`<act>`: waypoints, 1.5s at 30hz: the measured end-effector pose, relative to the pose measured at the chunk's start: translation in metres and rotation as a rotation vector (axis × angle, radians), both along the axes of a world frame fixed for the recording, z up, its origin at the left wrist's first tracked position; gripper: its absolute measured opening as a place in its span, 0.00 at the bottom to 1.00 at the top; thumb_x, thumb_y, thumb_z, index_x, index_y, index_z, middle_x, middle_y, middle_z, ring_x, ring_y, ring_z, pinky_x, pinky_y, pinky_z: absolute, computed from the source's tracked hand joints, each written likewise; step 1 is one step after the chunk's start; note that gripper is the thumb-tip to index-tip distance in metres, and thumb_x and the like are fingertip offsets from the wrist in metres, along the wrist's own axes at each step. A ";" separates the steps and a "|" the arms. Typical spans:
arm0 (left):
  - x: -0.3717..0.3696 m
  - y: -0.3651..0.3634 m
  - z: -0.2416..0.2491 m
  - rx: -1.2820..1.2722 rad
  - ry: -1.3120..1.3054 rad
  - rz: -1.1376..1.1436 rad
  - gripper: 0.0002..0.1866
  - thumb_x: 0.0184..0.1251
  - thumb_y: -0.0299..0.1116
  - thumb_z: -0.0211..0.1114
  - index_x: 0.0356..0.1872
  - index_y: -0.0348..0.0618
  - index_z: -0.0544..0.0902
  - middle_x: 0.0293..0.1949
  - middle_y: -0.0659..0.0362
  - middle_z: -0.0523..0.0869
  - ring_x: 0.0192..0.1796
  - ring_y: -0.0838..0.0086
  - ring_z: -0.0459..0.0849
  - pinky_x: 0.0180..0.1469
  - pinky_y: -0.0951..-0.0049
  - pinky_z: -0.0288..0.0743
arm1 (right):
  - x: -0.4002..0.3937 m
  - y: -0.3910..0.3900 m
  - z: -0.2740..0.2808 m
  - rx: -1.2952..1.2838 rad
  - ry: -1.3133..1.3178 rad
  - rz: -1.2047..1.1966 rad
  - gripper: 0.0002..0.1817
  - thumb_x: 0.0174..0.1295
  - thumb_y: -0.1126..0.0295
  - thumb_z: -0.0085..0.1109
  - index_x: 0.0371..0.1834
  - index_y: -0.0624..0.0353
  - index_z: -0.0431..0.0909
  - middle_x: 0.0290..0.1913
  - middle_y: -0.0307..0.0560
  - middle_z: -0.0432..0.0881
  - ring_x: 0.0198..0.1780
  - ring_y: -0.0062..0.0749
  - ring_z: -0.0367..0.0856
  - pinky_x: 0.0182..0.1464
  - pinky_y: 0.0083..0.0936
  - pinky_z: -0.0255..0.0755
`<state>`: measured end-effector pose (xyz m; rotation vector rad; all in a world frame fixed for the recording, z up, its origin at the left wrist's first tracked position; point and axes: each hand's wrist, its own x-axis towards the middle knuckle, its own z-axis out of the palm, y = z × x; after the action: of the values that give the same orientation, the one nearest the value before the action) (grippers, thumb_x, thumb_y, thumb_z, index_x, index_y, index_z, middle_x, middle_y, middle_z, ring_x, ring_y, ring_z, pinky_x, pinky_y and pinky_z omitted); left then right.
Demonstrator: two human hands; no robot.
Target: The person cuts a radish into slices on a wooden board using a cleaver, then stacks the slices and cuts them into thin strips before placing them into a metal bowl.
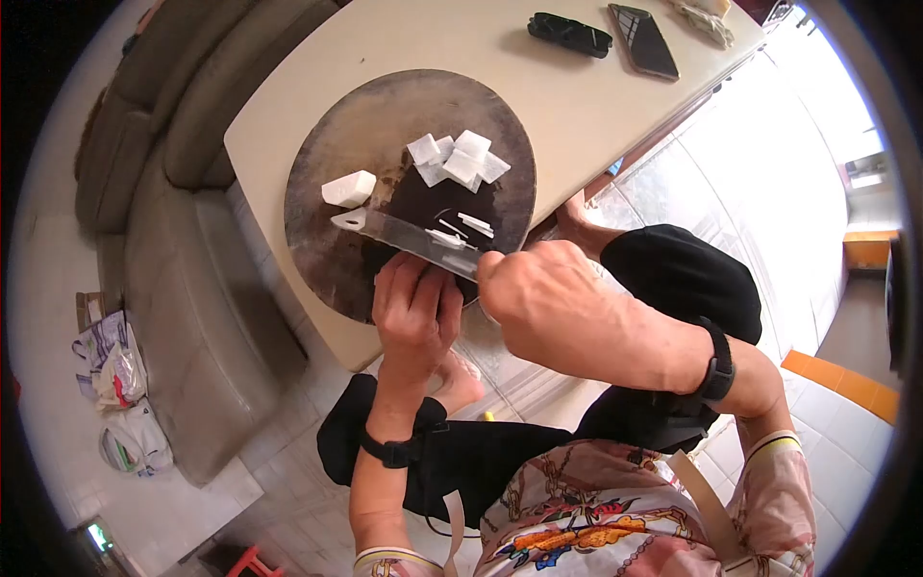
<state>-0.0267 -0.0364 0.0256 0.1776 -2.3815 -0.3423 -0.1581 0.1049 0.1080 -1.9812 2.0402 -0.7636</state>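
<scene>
My right hand [543, 293] is wrapped round the handle of a wide knife [409, 238], whose blade reaches left across the round dark board [317, 245]. My left hand [416, 300] rests at the board's near edge, fingers bent and pressed together beside the blade; what is under the fingertips is hidden. Thin white strips [476, 226] lie just beyond the blade, and some cling to it. A white block [349, 189] sits at the board's left. Farther back, several thin white slices [466, 159] overlap in a loose pile.
The board lies on a cream table [423, 48]. At the table's far right are a black case [569, 35], a phone [644, 40] and a crumpled bag [707, 19]. A grey sofa [197, 250] stands to the left, with bags [115, 370] on the floor beyond it.
</scene>
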 end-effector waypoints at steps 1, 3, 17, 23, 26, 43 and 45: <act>0.001 0.000 0.000 0.000 -0.010 0.002 0.08 0.49 0.22 0.67 0.33 0.34 0.83 0.36 0.49 0.82 0.40 0.52 0.80 0.42 0.58 0.76 | -0.001 0.004 0.000 -0.004 -0.033 -0.017 0.07 0.40 0.81 0.55 0.23 0.70 0.68 0.15 0.56 0.74 0.19 0.49 0.79 0.22 0.36 0.71; 0.001 0.000 0.000 -0.001 -0.019 0.006 0.08 0.48 0.22 0.67 0.33 0.34 0.83 0.36 0.49 0.82 0.41 0.51 0.80 0.42 0.58 0.76 | 0.002 0.010 0.006 -0.004 -0.008 0.006 0.07 0.40 0.82 0.55 0.23 0.70 0.68 0.15 0.56 0.74 0.20 0.50 0.79 0.21 0.37 0.70; 0.004 0.000 0.001 -0.001 0.000 -0.013 0.10 0.49 0.21 0.67 0.36 0.33 0.83 0.35 0.48 0.82 0.37 0.48 0.81 0.41 0.56 0.79 | 0.006 0.002 0.000 -0.008 0.015 0.020 0.07 0.40 0.82 0.56 0.24 0.71 0.69 0.16 0.57 0.74 0.19 0.48 0.79 0.20 0.35 0.70; 0.004 0.000 0.001 -0.033 0.001 -0.006 0.10 0.49 0.22 0.68 0.35 0.33 0.83 0.36 0.48 0.83 0.38 0.48 0.83 0.46 0.55 0.79 | 0.009 0.010 0.010 0.104 0.072 0.032 0.07 0.40 0.82 0.55 0.24 0.72 0.69 0.15 0.57 0.73 0.19 0.49 0.80 0.20 0.35 0.70; 0.002 0.002 0.005 -0.050 0.006 0.005 0.10 0.49 0.23 0.68 0.35 0.32 0.83 0.35 0.48 0.83 0.38 0.48 0.83 0.45 0.55 0.79 | 0.010 0.003 0.003 0.058 0.067 0.025 0.07 0.40 0.82 0.55 0.24 0.72 0.69 0.15 0.56 0.73 0.19 0.49 0.80 0.20 0.35 0.70; 0.009 0.002 0.001 -0.032 -0.002 -0.035 0.10 0.53 0.24 0.68 0.38 0.33 0.83 0.39 0.46 0.82 0.41 0.45 0.81 0.46 0.53 0.78 | 0.019 -0.004 0.002 0.007 0.103 0.039 0.06 0.41 0.82 0.56 0.23 0.73 0.69 0.17 0.55 0.74 0.21 0.47 0.81 0.21 0.35 0.71; 0.012 0.001 -0.003 0.055 -0.030 -0.040 0.10 0.54 0.25 0.67 0.38 0.33 0.83 0.39 0.46 0.82 0.41 0.45 0.81 0.46 0.53 0.78 | 0.015 -0.008 0.000 -0.069 0.096 0.056 0.07 0.41 0.82 0.56 0.23 0.73 0.69 0.17 0.55 0.74 0.21 0.47 0.81 0.21 0.35 0.71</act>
<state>-0.0147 -0.0358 0.0231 0.1617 -2.4093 -0.4267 -0.1430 0.0971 0.1076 -2.1430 2.0263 -0.7504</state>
